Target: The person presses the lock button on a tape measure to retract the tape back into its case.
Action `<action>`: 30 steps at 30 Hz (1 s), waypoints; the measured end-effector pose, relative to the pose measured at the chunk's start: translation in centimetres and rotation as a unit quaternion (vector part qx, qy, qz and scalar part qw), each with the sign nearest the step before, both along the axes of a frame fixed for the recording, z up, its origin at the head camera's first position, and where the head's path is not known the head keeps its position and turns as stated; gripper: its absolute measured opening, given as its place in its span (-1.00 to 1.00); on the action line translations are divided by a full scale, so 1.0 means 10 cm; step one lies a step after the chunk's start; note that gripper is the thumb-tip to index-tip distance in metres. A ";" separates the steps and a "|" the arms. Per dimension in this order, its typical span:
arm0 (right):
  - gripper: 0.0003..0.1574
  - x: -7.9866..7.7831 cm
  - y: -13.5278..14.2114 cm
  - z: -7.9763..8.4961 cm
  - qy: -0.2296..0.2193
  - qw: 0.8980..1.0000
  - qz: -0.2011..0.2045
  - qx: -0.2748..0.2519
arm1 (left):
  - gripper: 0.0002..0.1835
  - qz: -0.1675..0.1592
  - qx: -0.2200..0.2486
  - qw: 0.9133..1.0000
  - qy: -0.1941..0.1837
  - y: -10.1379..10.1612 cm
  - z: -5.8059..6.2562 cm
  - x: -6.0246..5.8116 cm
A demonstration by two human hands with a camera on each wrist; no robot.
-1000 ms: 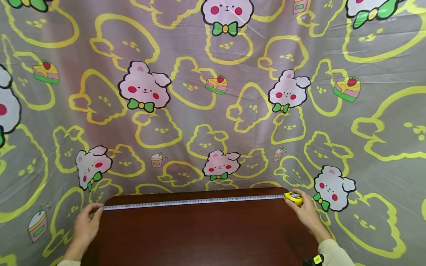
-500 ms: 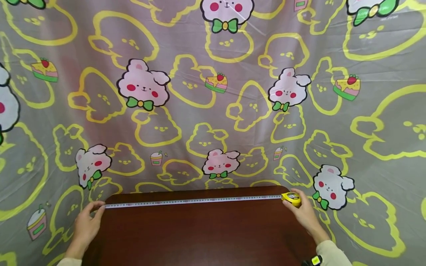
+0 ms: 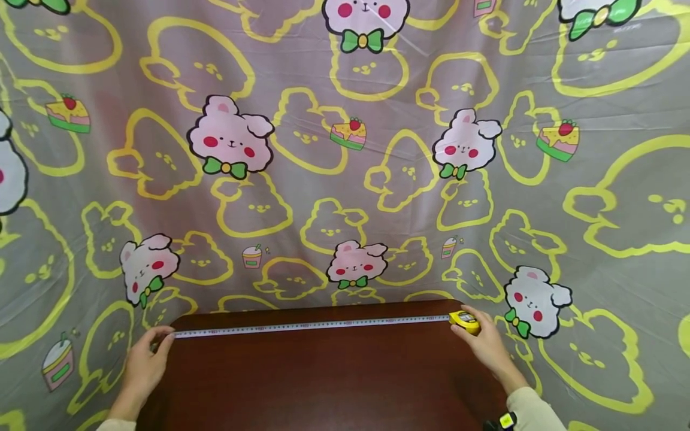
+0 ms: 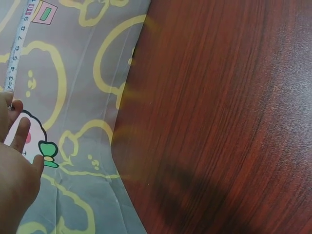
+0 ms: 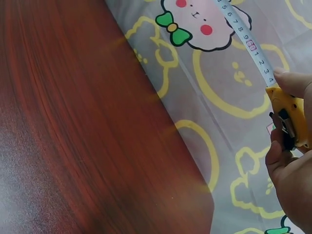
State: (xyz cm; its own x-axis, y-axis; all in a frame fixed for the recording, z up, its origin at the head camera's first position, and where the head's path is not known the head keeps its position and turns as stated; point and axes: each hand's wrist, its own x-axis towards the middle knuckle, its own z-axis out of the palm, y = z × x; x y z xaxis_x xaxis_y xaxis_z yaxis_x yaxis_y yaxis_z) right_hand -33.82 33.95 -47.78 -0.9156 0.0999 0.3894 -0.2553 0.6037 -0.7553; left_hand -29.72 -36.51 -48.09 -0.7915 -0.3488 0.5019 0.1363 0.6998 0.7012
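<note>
A yellow tape measure is in my right hand, its case gripped between thumb and fingers. From its mouth the white blade stretches leftward, nearly straight, over the far part of the brown table. Thumb and fingertips of my left hand pinch the blade's free end. In the left wrist view, low numbers show on the blade beside the fingers. Seen from the right wrist, a red-marked 60 and a few further numbers lie on the blade just before the yellow case, where the thumb lies along the blade.
The dark brown wooden table has rounded far corners. A grey curtain printed with white rabbits and yellow outlines hangs behind it and along both sides. A dark band with a yellow square is on the right wrist.
Both hands have moved slightly toward each other, left hand rightward and right hand leftward. The stretch of blade between them is shorter. Both grips stay the same.
</note>
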 end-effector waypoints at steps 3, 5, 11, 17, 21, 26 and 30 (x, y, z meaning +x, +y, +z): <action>-0.20 -0.01 -0.02 0.00 0.005 1.000 -0.002 0.006 | -0.82 -0.004 0.000 1.000 0.013 0.01 -0.01 -0.01; -0.21 -0.01 -0.04 0.01 0.007 1.000 -0.001 0.004 | -0.83 -0.004 -0.003 1.000 0.017 0.01 -0.02 -0.02; -0.21 0.00 -0.09 0.02 0.008 1.000 0.003 0.003 | -0.84 -0.001 -0.008 1.000 0.014 0.04 -0.01 -0.02; -0.21 -0.01 -0.13 0.01 0.008 1.000 0.009 0.003 | -0.83 -0.003 -0.015 1.000 -0.002 0.08 -0.01 -0.04; -0.21 -0.02 -0.15 0.00 0.011 1.000 0.013 0.002 | -0.82 -0.008 -0.017 1.000 -0.010 0.12 -0.01 -0.05; -0.23 -0.03 -0.17 -0.01 0.003 1.000 0.019 -0.001 | -0.82 -0.012 -0.017 1.000 -0.008 0.13 -0.03 -0.05; -0.23 -0.02 -0.18 -0.02 -0.002 1.000 0.023 0.001 | -0.82 -0.015 -0.020 1.000 -0.007 0.13 -0.04 -0.04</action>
State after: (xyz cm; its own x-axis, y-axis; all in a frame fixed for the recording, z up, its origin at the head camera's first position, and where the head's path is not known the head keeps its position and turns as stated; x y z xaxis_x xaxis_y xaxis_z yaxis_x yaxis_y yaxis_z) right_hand -34.02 32.16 -47.93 -0.9204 0.0574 0.3867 -0.2800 0.5936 -0.7545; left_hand -30.11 -35.19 -48.49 -0.8080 -0.3049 0.5042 0.1481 0.7230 0.6747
